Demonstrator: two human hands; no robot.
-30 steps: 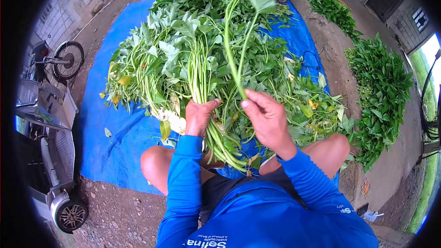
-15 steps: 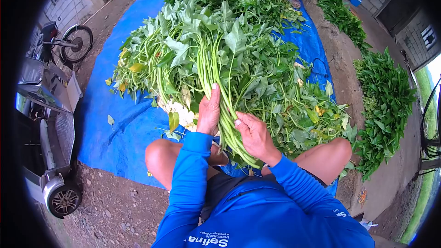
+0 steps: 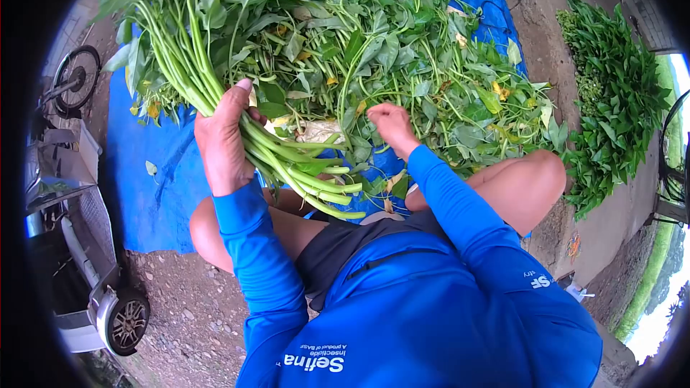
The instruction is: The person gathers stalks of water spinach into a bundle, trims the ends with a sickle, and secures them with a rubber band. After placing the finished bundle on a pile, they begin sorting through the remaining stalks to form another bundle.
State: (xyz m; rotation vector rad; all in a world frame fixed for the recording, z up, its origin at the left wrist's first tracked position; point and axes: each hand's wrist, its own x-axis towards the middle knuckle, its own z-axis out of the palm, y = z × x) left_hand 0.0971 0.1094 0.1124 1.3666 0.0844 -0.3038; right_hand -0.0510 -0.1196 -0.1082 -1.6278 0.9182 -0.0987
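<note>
My left hand [image 3: 223,133] is wrapped round a bunch of long green stems [image 3: 180,65], its leafy tops pointing to the upper left and the cut ends fanning out over my lap. My right hand [image 3: 393,128] hangs apart from the bunch, fingers curled together, over the near edge of the leaf pile; whatever may lie between its fingers is too small to make out. Under and beyond both hands spreads a large heap of leafy stems [image 3: 424,72], with some yellow leaves, on a blue tarp [image 3: 172,201].
A second row of leafy bunches [image 3: 611,100] lies on the concrete at the right. At the left stand a metal sidecar-like vehicle [image 3: 86,237] with a wheel [image 3: 129,322] and another wheel [image 3: 75,80]. My bent knees flank the tarp's near edge.
My left hand has carried the bunch to the left and tilted it. My right hand has come off the stems and curled. The camera view has shifted downward.
</note>
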